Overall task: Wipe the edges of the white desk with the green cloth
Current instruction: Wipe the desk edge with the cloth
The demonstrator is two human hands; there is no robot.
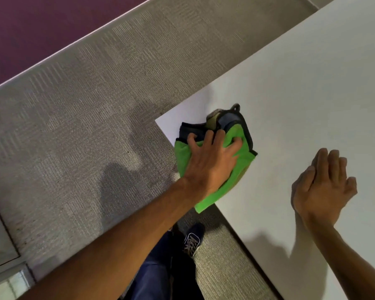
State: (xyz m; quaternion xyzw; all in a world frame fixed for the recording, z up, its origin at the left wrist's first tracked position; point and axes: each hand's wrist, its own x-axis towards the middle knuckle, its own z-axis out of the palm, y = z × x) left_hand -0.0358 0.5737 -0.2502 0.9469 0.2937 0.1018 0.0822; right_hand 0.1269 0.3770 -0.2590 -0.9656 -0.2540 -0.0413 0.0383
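My left hand presses flat, fingers spread, on the green cloth, pinning it over the near-left edge of the white desk, close to the corner. The cloth is folded, dark-trimmed, with a grey face showing at its far side, and part of it hangs off the edge. My right hand rests open on the desktop, holding nothing, well apart from the cloth. Below, my dark shoe shows white markings I cannot read. Grey carpet lies beyond.
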